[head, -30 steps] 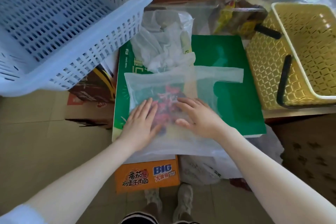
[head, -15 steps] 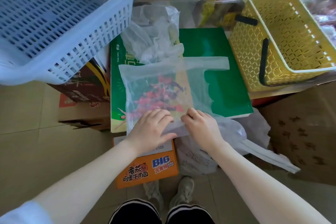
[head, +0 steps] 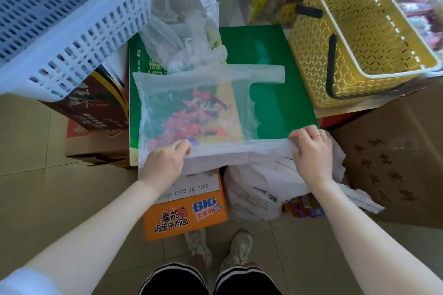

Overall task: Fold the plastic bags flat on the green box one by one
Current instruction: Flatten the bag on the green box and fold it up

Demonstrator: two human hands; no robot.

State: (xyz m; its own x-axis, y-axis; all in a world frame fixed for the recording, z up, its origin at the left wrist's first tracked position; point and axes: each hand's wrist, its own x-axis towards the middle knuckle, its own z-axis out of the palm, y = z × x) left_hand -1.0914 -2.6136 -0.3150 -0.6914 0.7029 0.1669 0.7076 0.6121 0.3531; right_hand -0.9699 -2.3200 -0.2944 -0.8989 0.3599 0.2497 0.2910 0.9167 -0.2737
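Observation:
A translucent white plastic bag [head: 191, 108] lies spread flat on the green box [head: 282, 93], its handles pointing right. My left hand [head: 165, 163] pinches the bag's near edge at its left end. My right hand [head: 311, 151], with a ring on one finger, pinches the same edge at its right end, over the box's near right corner. The near edge hangs slightly over the box front. A heap of crumpled clear plastic bags [head: 184, 38] sits at the far left of the box.
A blue slatted basket [head: 60, 19] stands at the upper left, a yellow basket [head: 374, 38] with black handles at the right. Below the box are an orange noodle carton [head: 187, 213], a white printed bag [head: 259, 189] and a brown cardboard box [head: 395, 155]. My shoes stand on the tiled floor.
Both hands slid from the bag's middle down to its near edge. My right hand then moved right along that edge to the bag's right end, and both now pinch the edge.

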